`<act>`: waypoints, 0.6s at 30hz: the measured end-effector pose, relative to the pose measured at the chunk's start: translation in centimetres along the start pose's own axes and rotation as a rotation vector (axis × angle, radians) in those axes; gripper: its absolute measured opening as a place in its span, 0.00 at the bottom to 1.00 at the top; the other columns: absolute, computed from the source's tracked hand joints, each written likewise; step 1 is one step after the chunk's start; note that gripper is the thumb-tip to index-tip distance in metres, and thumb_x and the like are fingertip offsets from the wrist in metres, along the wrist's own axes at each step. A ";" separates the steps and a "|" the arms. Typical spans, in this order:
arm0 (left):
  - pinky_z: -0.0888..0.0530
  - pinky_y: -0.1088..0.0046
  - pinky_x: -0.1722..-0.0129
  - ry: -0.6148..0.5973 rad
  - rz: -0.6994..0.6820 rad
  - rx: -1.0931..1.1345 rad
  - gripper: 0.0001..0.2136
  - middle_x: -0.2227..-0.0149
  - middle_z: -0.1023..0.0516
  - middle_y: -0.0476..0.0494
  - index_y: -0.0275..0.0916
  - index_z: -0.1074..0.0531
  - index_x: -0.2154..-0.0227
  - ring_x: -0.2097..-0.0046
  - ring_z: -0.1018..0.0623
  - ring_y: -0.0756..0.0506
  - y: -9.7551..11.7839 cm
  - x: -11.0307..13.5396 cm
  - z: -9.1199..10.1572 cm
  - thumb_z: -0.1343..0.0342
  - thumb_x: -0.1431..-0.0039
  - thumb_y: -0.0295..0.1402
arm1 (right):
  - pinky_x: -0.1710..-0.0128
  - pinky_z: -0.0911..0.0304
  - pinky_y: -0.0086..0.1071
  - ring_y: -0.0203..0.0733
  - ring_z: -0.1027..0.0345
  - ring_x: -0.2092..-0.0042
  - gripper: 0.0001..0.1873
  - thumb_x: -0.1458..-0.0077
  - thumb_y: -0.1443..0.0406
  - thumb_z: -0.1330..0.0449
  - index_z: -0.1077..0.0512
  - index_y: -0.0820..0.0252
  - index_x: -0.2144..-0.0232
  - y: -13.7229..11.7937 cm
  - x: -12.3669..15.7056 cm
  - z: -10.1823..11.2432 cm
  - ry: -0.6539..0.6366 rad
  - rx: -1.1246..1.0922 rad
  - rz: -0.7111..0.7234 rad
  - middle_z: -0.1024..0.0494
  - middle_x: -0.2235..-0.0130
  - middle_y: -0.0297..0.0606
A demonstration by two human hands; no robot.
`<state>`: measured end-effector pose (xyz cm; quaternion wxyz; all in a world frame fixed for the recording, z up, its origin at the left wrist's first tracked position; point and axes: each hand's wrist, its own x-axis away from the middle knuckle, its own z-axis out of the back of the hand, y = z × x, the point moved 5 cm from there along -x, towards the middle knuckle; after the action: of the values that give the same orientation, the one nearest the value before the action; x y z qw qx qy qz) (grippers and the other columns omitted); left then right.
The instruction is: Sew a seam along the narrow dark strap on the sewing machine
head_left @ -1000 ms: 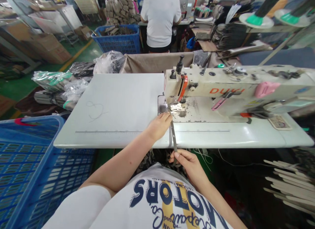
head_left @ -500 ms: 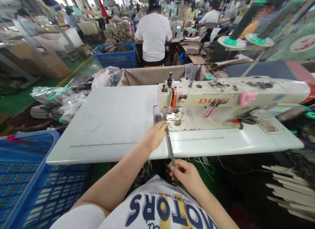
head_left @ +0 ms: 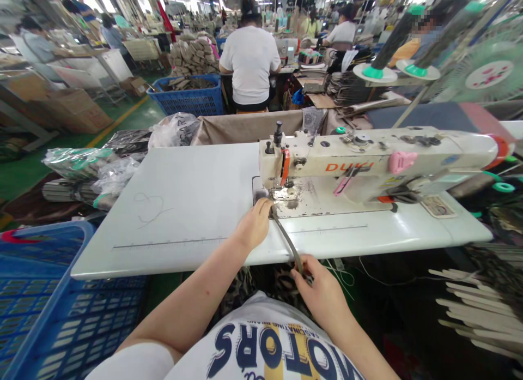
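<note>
A narrow grey-green fabric strip (head_left: 287,235) runs from the needle area of the sewing machine (head_left: 351,162) down over the table's front edge. At its upper end my left hand (head_left: 256,219) has its fingers closed on the strip, close in front of the presser foot. My right hand (head_left: 316,282) pinches the lower part between thumb and fingers, just off the table edge. Between the two hands the strip bends slightly to the right. Its tip inside my right hand is hidden.
The white tabletop (head_left: 196,205) carries a printed ruler line and a loose thread (head_left: 153,208). A blue basket (head_left: 77,254) stands at the left, pale strips (head_left: 482,309) hang at the lower right. Wrapped bundles (head_left: 77,175) lie beyond the left edge. A co-worker (head_left: 250,58) sits ahead.
My right hand has moved up and slightly right, closer to the table edge, and the strip now curves where it was straight. My left hand stays at the machine.
</note>
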<state>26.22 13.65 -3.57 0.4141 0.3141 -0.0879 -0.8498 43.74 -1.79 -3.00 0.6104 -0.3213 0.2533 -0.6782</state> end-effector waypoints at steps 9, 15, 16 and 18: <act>0.26 0.59 0.39 -0.012 0.015 0.000 0.23 0.44 0.29 0.33 0.36 0.37 0.43 0.41 0.25 0.39 0.0 0.1 0.0 0.54 0.41 0.18 | 0.79 0.40 0.29 0.36 0.33 0.79 0.14 0.49 0.64 0.38 0.24 0.53 0.58 1.7 -0.5 -3.1 -0.178 -0.444 -0.248 0.25 0.75 0.27; 0.26 0.58 0.38 -0.026 0.021 -0.004 0.22 0.44 0.29 0.33 0.36 0.37 0.43 0.40 0.26 0.39 0.0 0.0 -0.1 0.54 0.40 0.18 | 0.72 0.34 0.31 0.42 0.27 0.67 0.09 0.44 0.56 0.38 0.27 0.55 0.65 0.9 -0.4 -2.8 -0.193 -0.655 -0.166 0.21 0.67 0.34; 0.27 0.58 0.38 -0.025 0.021 -0.003 0.22 0.44 0.29 0.33 0.36 0.37 0.43 0.40 0.26 0.39 0.0 0.0 0.0 0.54 0.40 0.18 | 0.67 0.34 0.33 0.42 0.28 0.65 0.11 0.42 0.55 0.38 0.25 0.56 0.68 0.4 -0.3 -2.4 -0.199 -0.623 -0.101 0.21 0.69 0.34; 0.27 0.58 0.37 -0.021 0.019 0.002 0.21 0.43 0.29 0.33 0.36 0.37 0.43 0.40 0.26 0.39 0.1 0.0 0.1 0.53 0.39 0.19 | 0.61 0.35 0.35 0.42 0.30 0.64 0.17 0.40 0.52 0.38 0.22 0.57 0.73 -0.3 -0.1 -1.8 -0.220 -0.555 -0.005 0.22 0.70 0.36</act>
<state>26.24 13.58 -3.41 0.4211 0.3046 -0.0962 -0.8489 42.21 -1.74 -4.01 0.5214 -0.5482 0.3604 -0.5457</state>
